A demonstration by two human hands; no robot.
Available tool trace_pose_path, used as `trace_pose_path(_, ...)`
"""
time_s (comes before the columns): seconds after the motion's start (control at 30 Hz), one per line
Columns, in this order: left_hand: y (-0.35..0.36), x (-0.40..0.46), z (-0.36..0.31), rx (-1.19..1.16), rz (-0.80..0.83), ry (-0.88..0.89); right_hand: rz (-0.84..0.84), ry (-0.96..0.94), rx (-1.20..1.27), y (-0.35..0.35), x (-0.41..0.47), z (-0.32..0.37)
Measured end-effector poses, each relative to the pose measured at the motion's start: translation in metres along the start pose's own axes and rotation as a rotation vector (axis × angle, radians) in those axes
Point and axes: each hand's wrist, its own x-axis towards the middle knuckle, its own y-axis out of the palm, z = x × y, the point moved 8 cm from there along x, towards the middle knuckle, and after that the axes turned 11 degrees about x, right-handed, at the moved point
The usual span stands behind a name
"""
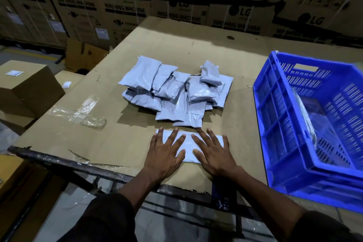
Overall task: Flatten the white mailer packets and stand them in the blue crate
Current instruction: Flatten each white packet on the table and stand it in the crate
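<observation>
One white mailer packet point(188, 141) lies flat near the front edge of the cardboard-covered table point(121, 141). My left hand point(167, 153) presses on its left half with fingers spread straight. My right hand point(214, 153) presses on its right half the same way. Behind it sits a loose pile of several puffy white mailer packets point(174, 90). The blue crate point(306, 124) stands at the right of the table, with one packet point(306, 114) leaning upright against its left wall inside.
Crumpled clear tape point(82, 114) sticks to the table at the left. Brown boxes point(25, 86) stand off the table's left side. Stacked washing machine cartons point(176, 2) form a wall behind. A dark metal frame point(78, 165) runs along the table's front edge.
</observation>
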Motion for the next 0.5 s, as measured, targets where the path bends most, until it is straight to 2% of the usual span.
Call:
trace_pose_path(0.17, -0.008, -0.007, 0.001, 0.003, -0.035, -0.033, 0.007, 0.005, 0.013, 0.0, 0.001, 0.002)
trace_pose_path(0.3, -0.006, -0.008, -0.003, 0.016, -0.022, 0.026, 0.019, 0.018, 0.039, 0.001, -0.002, 0.003)
trace_pose_path(0.4, -0.003, -0.007, -0.001, 0.001, -0.004, 0.023, 0.041, -0.012, 0.112, 0.002, -0.012, 0.004)
trace_pose_path(0.5, -0.007, -0.006, -0.001, -0.027, -0.008, 0.023, 0.022, -0.065, 0.051, 0.0, -0.022, 0.002)
